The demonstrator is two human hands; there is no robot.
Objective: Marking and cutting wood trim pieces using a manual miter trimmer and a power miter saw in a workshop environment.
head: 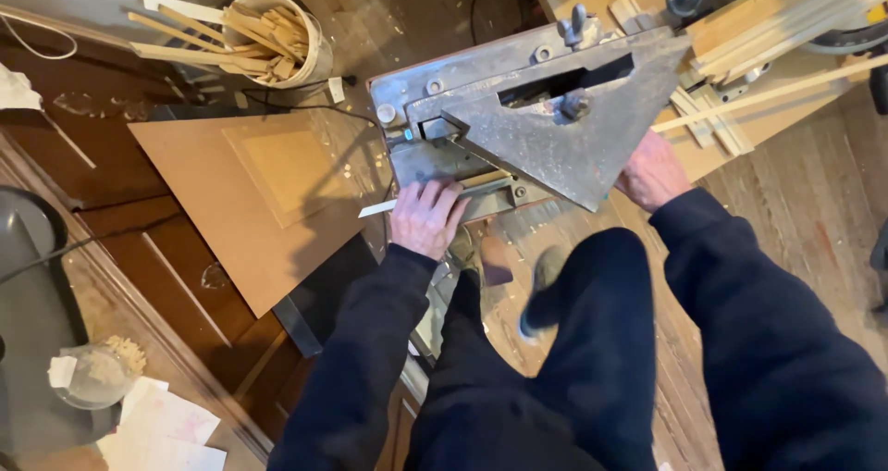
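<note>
Metal cutting machine (518, 110), grey, stood between a brown board (250, 203) and stacked wooden strips (786, 27); wood floor (805, 203) lay open to its right. Left hand (425, 216) lay palm-down, fingers flat, pressing a pale strip (379, 208) onto the machine's front ledge. Right hand (652, 170) closed on the triangular plate's (573, 138) lower edge.

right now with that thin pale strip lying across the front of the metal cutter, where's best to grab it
Probably by the pale strip's free end, which juts out to the left of the metal cutter. Come in from the left and pinch it by its long edges; it is thin and lies flat. The left hand presses on its middle, and further right it is hidden. The right hand is at the triangular plate's edge.
</note>
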